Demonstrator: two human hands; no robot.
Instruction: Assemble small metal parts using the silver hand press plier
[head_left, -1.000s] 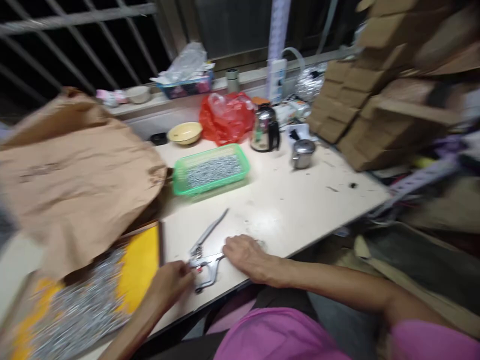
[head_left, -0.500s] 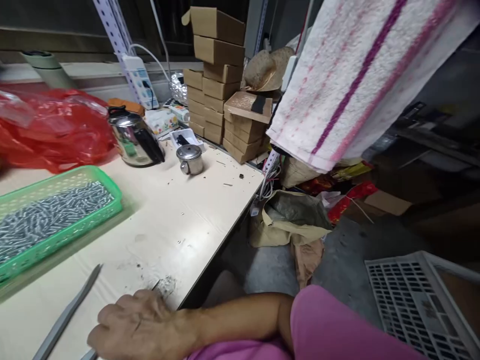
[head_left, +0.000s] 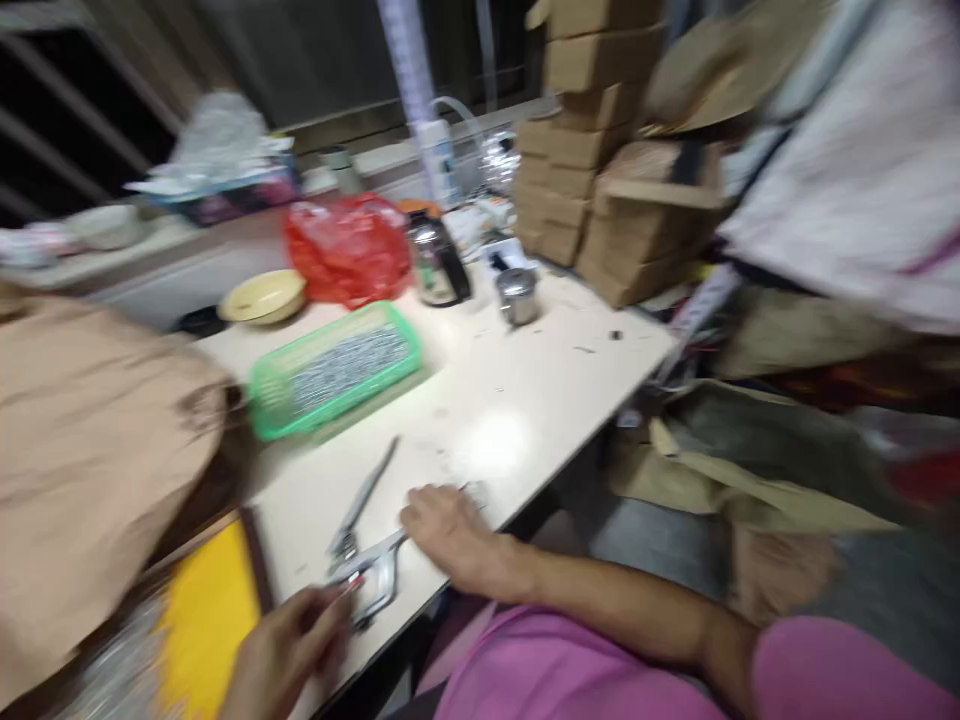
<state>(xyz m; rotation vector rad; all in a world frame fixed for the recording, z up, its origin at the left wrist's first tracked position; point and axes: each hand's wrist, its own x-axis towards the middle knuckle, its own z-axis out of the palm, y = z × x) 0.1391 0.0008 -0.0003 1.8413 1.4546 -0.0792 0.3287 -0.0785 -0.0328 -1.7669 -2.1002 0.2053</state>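
Observation:
A metal plier-like hand tool [head_left: 365, 540] lies on the pale table [head_left: 517, 400] near its front edge, one long handle pointing up and away. My right hand [head_left: 450, 530] rests palm down on the tool's lower handle, fingers curled over it. My left hand [head_left: 289, 650], smeared by motion, reaches the tool's head from the lower left with fingers pinched together. What those fingers hold is too small to make out.
A green basket [head_left: 262, 395] of small metal pieces sits behind the tool. A brown paper bag [head_left: 90, 450] and a yellow tray [head_left: 210, 610] are at left. A yellow bowl [head_left: 262, 296], red bag [head_left: 345, 245], kettle [head_left: 439, 262], metal cup [head_left: 517, 296] and stacked cardboard boxes [head_left: 600, 150] stand behind.
The camera swung right toward the floor, then back left to the table. Both hands are again at the tool, much as one second ago.

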